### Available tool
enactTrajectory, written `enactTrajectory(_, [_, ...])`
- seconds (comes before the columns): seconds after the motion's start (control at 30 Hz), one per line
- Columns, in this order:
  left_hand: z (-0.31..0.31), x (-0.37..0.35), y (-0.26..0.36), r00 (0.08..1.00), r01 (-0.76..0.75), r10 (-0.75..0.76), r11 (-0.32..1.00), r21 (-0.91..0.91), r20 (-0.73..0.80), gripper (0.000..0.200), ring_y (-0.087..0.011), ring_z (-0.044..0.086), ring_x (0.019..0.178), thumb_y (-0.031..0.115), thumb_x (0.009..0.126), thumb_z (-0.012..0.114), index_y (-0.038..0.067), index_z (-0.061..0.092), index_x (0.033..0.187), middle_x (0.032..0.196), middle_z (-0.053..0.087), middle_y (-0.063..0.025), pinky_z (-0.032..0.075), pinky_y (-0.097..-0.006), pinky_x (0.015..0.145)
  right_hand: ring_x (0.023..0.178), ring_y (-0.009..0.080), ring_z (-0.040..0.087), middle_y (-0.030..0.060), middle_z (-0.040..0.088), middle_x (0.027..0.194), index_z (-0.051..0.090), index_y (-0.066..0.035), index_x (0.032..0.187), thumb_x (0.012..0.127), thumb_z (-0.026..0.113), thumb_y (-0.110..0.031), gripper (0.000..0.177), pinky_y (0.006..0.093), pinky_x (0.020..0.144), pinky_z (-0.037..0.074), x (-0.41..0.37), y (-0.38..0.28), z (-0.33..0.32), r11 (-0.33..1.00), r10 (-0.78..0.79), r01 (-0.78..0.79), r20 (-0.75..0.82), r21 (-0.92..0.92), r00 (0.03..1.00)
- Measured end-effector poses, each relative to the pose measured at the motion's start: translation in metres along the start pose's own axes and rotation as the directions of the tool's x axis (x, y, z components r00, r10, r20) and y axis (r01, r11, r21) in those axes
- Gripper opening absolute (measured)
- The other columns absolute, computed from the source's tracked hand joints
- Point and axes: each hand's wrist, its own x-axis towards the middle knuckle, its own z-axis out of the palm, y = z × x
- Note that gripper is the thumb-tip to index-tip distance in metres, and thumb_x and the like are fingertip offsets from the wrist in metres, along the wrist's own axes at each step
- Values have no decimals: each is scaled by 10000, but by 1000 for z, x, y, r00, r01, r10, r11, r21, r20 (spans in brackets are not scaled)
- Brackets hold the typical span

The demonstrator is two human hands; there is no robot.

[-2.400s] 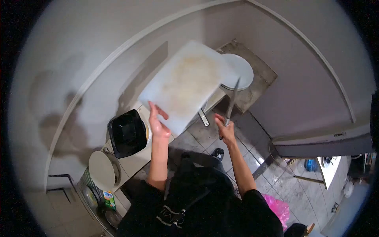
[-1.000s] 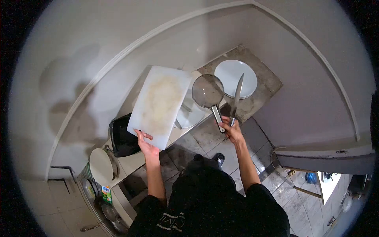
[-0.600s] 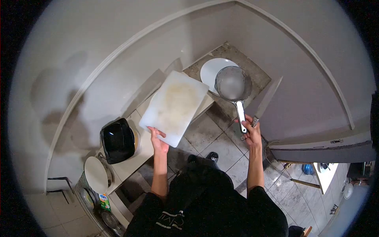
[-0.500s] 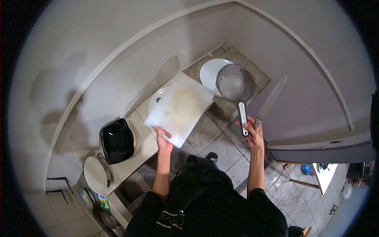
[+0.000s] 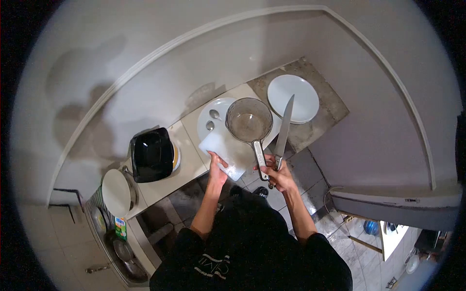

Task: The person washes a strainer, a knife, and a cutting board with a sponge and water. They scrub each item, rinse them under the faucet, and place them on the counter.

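Note:
My left hand [image 5: 218, 167] is closed on the near corner of a white cutting board [image 5: 221, 151], which is tilted over the counter. My right hand [image 5: 280, 175] grips two things at once: the handle of a metal saucepan [image 5: 249, 120] and a large kitchen knife [image 5: 284, 127], its blade pointing away from me. The saucepan is above the board and hides part of it. Behind the board, a white plate [image 5: 203, 121] on the counter carries two spoons [image 5: 212, 119].
White plates [image 5: 293, 98] are stacked on the stone corner slab [image 5: 330, 110]. A black square bowl [image 5: 151, 156] stands on the counter [image 5: 187, 143] to the left. Beyond it are a white round dish [image 5: 115, 193] and a sink [image 5: 141, 276] holding dishes.
My right hand has brought the saucepan and knife leftward, so the pan now overlaps the board. The board has come down closer to me, uncovering the spoons on the plate.

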Motion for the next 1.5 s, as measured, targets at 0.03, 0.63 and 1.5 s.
enactTrajectory(0.03, [-13, 2, 0, 1000, 6, -6, 1000, -27, 23, 526, -110, 479, 718, 545, 825, 341, 87, 454, 1057, 820, 505, -16, 417, -261, 665, 384, 14, 360, 138, 603, 825, 436, 8, 1118, 741, 625, -116, 439, 153, 301, 230, 1, -3, 4, 1000, 16, -17, 69, 14, 997])
enactTrajectory(0.63, [-57, -40, 43, 970, -157, 82, 929, -336, -227, 301, -9, 414, 489, 433, 859, 388, 139, 444, 825, 610, 409, 75, 461, -197, 583, 337, 41, 280, 93, 550, 765, 517, 40, 947, 867, 398, -415, 477, 189, 301, 229, 20, 11, 42, 994, 112, -110, 128, -25, 985])
enactTrajectory(1.5, [-45, -138, 137, 815, -417, 383, 909, 18, -434, 368, -93, 351, 407, 447, 853, 397, 139, 442, 656, 445, 342, 32, 330, -223, 443, 427, 124, 461, 56, 516, 533, 602, 9, 711, 722, 611, -214, 223, 285, 408, 367, 146, 75, 30, 924, -76, -44, -295, -380, 952])
